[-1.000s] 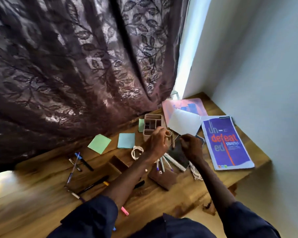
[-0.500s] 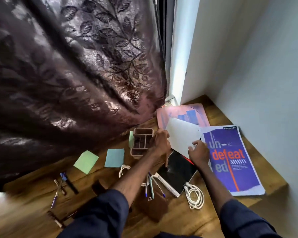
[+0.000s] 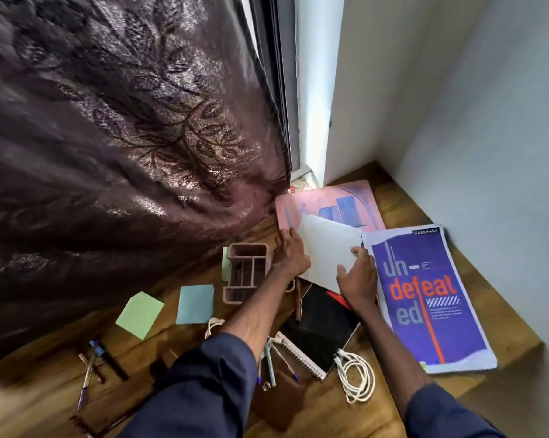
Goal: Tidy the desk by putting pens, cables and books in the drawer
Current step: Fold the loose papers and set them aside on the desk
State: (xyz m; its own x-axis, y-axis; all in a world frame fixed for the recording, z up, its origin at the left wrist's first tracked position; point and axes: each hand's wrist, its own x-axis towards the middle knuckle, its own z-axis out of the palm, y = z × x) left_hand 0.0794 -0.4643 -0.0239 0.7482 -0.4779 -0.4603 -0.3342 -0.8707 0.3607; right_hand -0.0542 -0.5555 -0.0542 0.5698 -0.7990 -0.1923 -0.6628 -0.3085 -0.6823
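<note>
Books are the business now: the white book (image 3: 328,249) sits at the far right of the desk (image 3: 402,210), lying over the near edge of the pink book (image 3: 327,200), and both hands have just closed in on it. A second ago the left hand (image 3: 290,252) was at the brown pen organiser (image 3: 246,271) and the right hand (image 3: 357,281) was a loose fist over the black spiral notebook (image 3: 322,327); now the left hand is spread flat against the white book's left edge and the right hand is on its near right corner, thumb and fingers opened over the cover. Whether any fingers are hooked under the book, I cannot tell. It looks like a two-handed pick-up about to happen, not yet a lift.

Just right of it lies the purple "undefeated" magazine (image 3: 424,298). Nearer, the coiled white cable (image 3: 357,376) rests beside the notebook, a second white cable (image 3: 213,325) peeks out by the left forearm, and loose pens (image 3: 271,361) lie under that arm. Further left: blue sticky notes (image 3: 195,303), green sticky notes (image 3: 139,314) and another scatter of pens (image 3: 99,365). No drawer is in view, so everything remains to be put away.
</note>
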